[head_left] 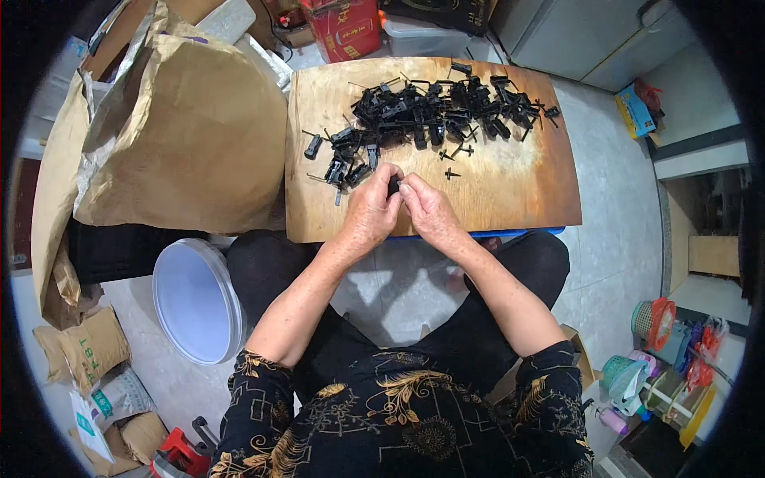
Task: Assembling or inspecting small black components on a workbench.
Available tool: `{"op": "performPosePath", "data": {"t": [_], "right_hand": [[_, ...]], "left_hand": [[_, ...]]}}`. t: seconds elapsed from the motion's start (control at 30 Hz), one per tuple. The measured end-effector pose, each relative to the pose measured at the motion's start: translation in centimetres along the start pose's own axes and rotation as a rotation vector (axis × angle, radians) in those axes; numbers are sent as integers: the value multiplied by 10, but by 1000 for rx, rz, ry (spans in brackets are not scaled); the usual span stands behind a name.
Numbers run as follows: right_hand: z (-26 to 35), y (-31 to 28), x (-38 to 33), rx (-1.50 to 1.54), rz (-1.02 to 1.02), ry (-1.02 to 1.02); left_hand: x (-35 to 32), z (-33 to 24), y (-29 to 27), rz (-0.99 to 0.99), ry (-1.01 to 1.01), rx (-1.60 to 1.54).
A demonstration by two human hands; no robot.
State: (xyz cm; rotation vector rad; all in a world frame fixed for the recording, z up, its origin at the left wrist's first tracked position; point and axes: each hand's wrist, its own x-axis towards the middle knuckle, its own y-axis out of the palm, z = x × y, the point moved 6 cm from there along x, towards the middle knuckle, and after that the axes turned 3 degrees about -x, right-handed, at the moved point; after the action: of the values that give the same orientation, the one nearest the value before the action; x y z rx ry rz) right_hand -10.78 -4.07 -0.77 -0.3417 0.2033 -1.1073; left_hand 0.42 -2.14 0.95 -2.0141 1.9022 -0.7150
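Observation:
My left hand (371,205) and my right hand (431,209) meet above the near edge of a wooden board (510,187). Between their pinched fingers is a small black plastic part (394,186), mostly hidden by the fingertips. Just past my hands spreads a heap of black plastic parts (414,107) with thin pins sticking out. A smaller group of the same parts (336,169) lies beside my left hand. One part (314,146) rests apart at the left. Several small black cross-shaped pins (452,173) lie loose beyond my right hand.
A big brown paper sack (183,127) stands against the board's left side. Below it is a round white tub (197,301). Behind the board are a red box (343,29) and a clear plastic bin (426,37). Colourful baskets (642,319) sit at the lower right.

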Motion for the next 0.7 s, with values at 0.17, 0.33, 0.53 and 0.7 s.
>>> {"op": "performPosePath", "data": {"t": [0.17, 0.33, 0.53, 0.7], "right_hand": [[2, -7, 2, 123, -48, -15], [-9, -12, -7, 295, 36, 193], [6, -16, -15, 532, 67, 124], [6, -17, -18, 652, 110, 136]], "left_hand": [[6, 7, -4, -49, -152, -458], [2, 7, -5, 23, -448, -1309], [-9, 8, 4, 168, -492, -1258], [-16, -13, 10, 447, -395, -1313]]}}
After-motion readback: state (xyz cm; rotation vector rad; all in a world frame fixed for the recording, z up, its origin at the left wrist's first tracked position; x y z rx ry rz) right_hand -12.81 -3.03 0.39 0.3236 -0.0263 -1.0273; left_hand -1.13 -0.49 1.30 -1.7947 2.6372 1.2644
